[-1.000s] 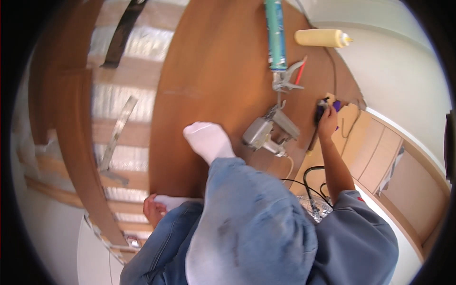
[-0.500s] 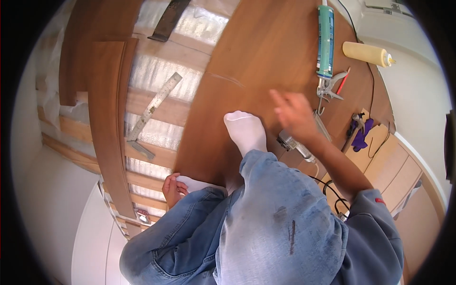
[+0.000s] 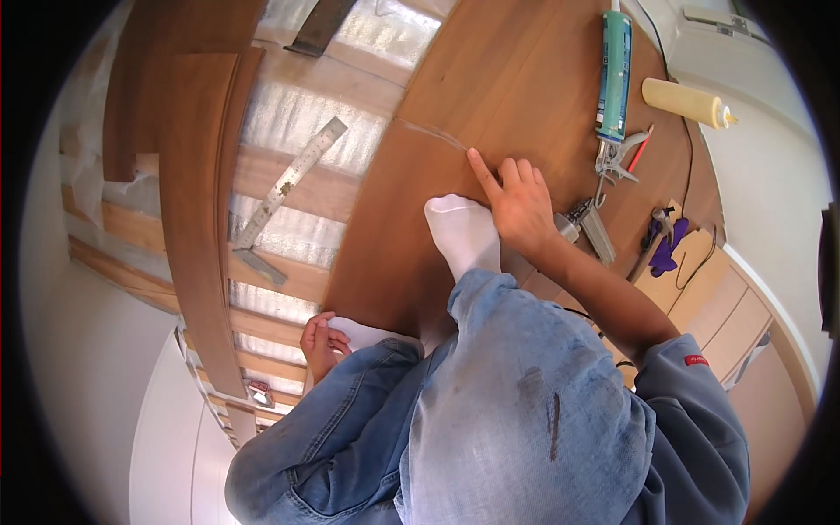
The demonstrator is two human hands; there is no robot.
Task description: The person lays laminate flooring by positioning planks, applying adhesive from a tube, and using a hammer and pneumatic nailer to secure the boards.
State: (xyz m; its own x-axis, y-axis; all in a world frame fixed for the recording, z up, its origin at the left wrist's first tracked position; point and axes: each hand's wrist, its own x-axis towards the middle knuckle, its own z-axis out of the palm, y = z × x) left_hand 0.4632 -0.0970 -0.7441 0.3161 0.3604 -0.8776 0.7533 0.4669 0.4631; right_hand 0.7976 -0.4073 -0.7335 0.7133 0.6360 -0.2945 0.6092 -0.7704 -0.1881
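Note:
My right hand reaches over brown wooden floor boards. Its index finger is stretched out, with the tip at the right end of a thin whitish line across the boards. The other fingers are loosely bent, and the hand holds nothing. My left hand rests low at the left, beside my white-socked foot and the edge of the boards. Its fingers are relaxed and slightly apart, with nothing visible in them. My other socked foot stands on the boards close to my right wrist.
To the right lie a caulking gun with a teal cartridge, a yellow squeeze bottle, a red pencil, a metal tool and a hammer. At left, a carpenter's square spans exposed joists near loose planks.
My right hand has moved left and slightly down from its blurred, raised position, and its index fingertip is now at the whitish line. My left hand has hardly moved; the view has shifted slightly.

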